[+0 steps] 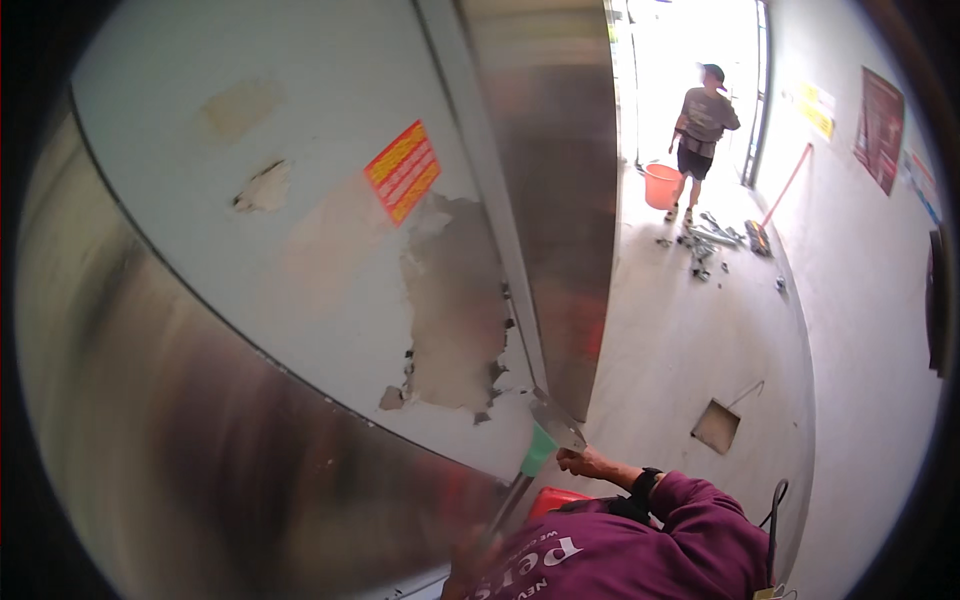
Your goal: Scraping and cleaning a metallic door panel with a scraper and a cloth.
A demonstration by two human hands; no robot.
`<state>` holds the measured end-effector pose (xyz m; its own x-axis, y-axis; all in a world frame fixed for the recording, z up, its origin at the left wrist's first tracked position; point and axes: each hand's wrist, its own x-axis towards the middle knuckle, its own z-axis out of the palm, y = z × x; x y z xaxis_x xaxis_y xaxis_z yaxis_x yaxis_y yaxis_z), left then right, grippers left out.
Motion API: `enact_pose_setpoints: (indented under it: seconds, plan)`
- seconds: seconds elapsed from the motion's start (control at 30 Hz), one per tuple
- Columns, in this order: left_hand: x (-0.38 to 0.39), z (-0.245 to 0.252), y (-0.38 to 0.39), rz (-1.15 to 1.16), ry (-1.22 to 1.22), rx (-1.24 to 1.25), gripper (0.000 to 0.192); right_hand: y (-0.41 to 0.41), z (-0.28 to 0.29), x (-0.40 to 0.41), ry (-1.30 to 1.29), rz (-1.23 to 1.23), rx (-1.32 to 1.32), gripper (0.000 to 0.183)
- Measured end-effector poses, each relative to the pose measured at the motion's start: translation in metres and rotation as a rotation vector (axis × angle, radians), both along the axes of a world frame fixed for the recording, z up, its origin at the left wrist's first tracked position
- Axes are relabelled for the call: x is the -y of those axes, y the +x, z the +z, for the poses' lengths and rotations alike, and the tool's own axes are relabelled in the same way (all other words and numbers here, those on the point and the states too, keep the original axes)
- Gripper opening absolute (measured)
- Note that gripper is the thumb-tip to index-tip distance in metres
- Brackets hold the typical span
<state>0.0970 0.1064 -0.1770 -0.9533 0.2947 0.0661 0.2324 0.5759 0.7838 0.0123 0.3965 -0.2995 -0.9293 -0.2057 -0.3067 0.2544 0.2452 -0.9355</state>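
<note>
A long-handled scraper with a green head (539,451) and a wide metal blade (556,422) is held up against a pale panel (315,330). My left hand (476,553), blurred at the bottom, is around its metal handle (511,498). Curled at the lower corner of the blade, my right hand (577,462) seems to pinch its edge; the exact grip is hard to make out. Just above the blade, a bare brownish patch (454,322) with ragged edges shows where the panel's pale surface is gone. A red and yellow sticker (403,172) bearing writing sits higher up.
Shiny metal panels (555,225) flank the pale one. A red object (553,501) shows beside my torso. On the floor lie a dustpan (717,426) and scraps (701,244). A broom (759,237) leans on the right wall. Near the bright doorway stand a person (703,127) and an orange bucket (661,187).
</note>
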Motion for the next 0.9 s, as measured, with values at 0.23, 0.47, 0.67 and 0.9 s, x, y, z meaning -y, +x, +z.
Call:
enact_pose_setpoints:
  seconds: [0.23,0.47,0.67,0.9]
  plan:
    - [0.009,-0.025,0.016,0.11,-0.15,-0.153,0.028,-0.007,-0.012,0.003,-0.084,0.192,0.304,0.024]
    - [0.015,0.0,0.021,0.157,-0.244,-0.111,0.029,-0.016,-0.06,0.003,-0.016,0.203,0.248,0.022]
    - [0.023,0.04,0.036,0.381,-0.259,-0.251,0.021,-0.085,0.042,0.011,0.049,0.105,-0.069,0.02]
    - [0.046,0.056,0.047,0.67,-0.061,-0.369,0.016,-0.222,0.175,0.008,-0.25,-0.219,-0.766,0.034]
